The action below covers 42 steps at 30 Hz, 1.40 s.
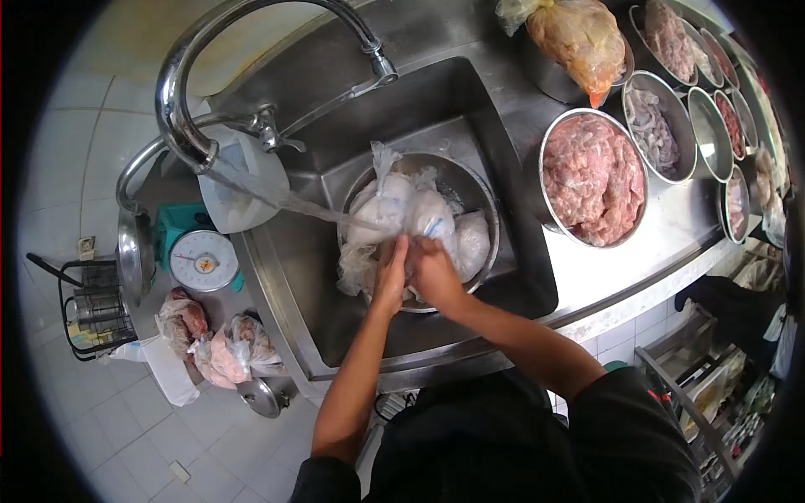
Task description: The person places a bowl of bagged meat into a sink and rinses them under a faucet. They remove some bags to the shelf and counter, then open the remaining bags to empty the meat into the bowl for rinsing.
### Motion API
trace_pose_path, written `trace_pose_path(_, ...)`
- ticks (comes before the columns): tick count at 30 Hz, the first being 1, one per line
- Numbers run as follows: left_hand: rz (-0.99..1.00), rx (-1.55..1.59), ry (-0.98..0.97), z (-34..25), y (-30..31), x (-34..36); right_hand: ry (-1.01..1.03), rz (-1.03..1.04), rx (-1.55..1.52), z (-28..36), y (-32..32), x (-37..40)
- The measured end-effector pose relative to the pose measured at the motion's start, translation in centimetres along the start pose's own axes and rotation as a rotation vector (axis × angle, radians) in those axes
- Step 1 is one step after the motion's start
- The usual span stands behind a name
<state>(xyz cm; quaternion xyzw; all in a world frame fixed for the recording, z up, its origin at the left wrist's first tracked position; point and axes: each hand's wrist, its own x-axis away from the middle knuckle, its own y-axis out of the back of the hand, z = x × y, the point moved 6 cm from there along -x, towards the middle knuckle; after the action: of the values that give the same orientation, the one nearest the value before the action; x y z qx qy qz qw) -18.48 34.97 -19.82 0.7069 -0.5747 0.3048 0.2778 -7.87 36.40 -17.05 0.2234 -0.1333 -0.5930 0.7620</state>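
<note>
Down in the sink (511,159) stood a steel bowl (489,197), and it was heaped with plastic bags (419,211) of something white, their loose tops sticking up above the rim. Both hands were inside the bowl at its near edge: the left hand (390,272) and the right hand (433,272) lay side by side, touching, each closed on the plastic of the nearest bag. A stream of water (310,205) ran in from the left and struck the bags.

On the counter to the right, just beside the sink, a large bowl (543,159) was filled nearly to the brim with pink minced meat (594,180). Behind it a smaller bowl (671,92) held pale, stringy pieces, and a further bowl (545,80) carried an orange-tinted bag (579,38) tied at the top. More metal bowls stood in a row along the far right; their contents were too small to make out.

Left of the sink sat a dial scale (204,261), and near it a cluster of clear bags of meat (222,348).
</note>
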Motion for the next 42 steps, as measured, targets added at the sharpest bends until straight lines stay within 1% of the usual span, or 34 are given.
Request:
trace_pose_path(4,0.124,0.296,0.185,4.0,1.5,0.7,0.045,0.230,-0.181,2.5,-1.8,3.0)
trace_pose_path(7,0.171,0.320,0.182,3.9,2.0,3.5,0.136,0.511,-0.072,3.6,-3.3,4.8)
trace_pose_path(8,0.177,0.321,0.146,3.6,2.1,3.9,0.083,0.685,-0.003,3.2,-4.2,5.3)
trace_pose_path(11,0.068,0.248,0.102,3.8,3.2,4.3,0.136,0.791,-0.059,4.5,-3.2,5.0)
trace_pose_path(13,0.072,0.206,0.029,4.2,3.1,3.6,0.188,0.865,-0.133,4.9,0.1,1.9)
trace_pose_path(14,0.066,0.192,-0.001,4.7,3.0,3.6,-0.069,0.611,-0.168,0.8,1.0,-0.1)
trace_pose_path(15,0.037,0.165,-0.019,5.0,3.0,3.5,-0.136,0.358,-0.102,-2.3,3.1,-2.7)
trace_pose_path(16,0.013,0.130,-0.042,4.9,3.0,3.2,-0.222,0.100,0.026,-3.6,5.6,-5.4)
trace_pose_path(17,-0.008,0.092,-0.073,4.2,2.9,2.5,-0.156,0.004,0.242,-7.6,4.7,-7.0)
trace_pose_path(18,-0.077,-0.133,-0.096,3.1,3.0,2.6,0.006,-0.043,0.360,-12.2,2.2,-8.2)
trace_pose_path(19,-0.074,-0.152,-0.089,3.2,3.1,3.0,0.162,-0.090,0.475,-14.8,0.3,-8.8)
trace_pose_path(21,-0.075,-0.185,-0.097,2.7,3.2,3.0,-0.344,0.348,0.192,-18.7,-2.5,-11.2)
trace_pose_path(22,-0.127,-0.236,-0.101,2.4,3.5,3.6,-0.600,0.577,0.041,-19.0,-4.1,-10.2)
trace_pose_path(23,-0.137,-0.243,-0.099,3.2,3.9,3.9,-0.613,0.633,-0.015,-18.4,-3.9,-10.0)
trace_pose_path(25,-0.158,-0.253,-0.110,6.2,5.1,3.8,-0.624,0.737,-0.120,-14.7,-1.4,-10.9)
trace_pose_path(26,-0.159,-0.207,-0.151,8.3,5.7,3.4,-0.598,0.731,-0.140,-15.7,-2.2,-11.4)
trace_pose_path(28,-0.180,-0.185,-0.075,9.0,5.9,4.5,-0.562,0.717,-0.177,-19.0,-4.0,-11.3)
trace_pose_path(29,-0.185,-0.168,-0.040,9.3,5.8,4.8,-0.560,0.716,-0.208,-19.1,-4.3,-11.1)
trace_pose_path(31,-0.181,-0.214,-0.031,9.9,6.0,4.4,-0.547,0.706,-0.264,-19.2,-4.7,-11.2)
trace_pose_path(33,-0.188,-0.211,-0.022,10.2,6.0,4.0,-0.549,0.624,-0.095,-19.8,-4.3,-11.2)
trace_pose_path(35,-0.190,-0.296,-0.070,9.7,5.9,3.9,-0.565,0.568,0.063,-20.5,-3.8,-11.2)
trace_pose_path(37,-0.203,-0.381,-0.112,8.8,5.7,4.7,-0.592,0.546,0.213,-18.9,-3.1,-11.0)
trace_pose_path(39,-0.219,-0.468,-0.169,7.2,5.3,5.0,-0.390,0.614,0.406,-18.1,-4.4,-11.6)
trace_pose_path(40,-0.221,-0.453,-0.168,6.4,5.0,5.2,-0.283,0.650,0.503,-17.0,-5.0,-11.7)
trace_pose_path(41,-0.225,-0.437,-0.156,5.9,4.7,5.6,-0.329,0.577,0.491,-16.5,-5.0,-11.3)
trace_pose_path(42,-0.231,-0.418,-0.150,5.3,4.3,5.6,-0.368,0.499,0.482,-14.5,-4.4,-11.3)
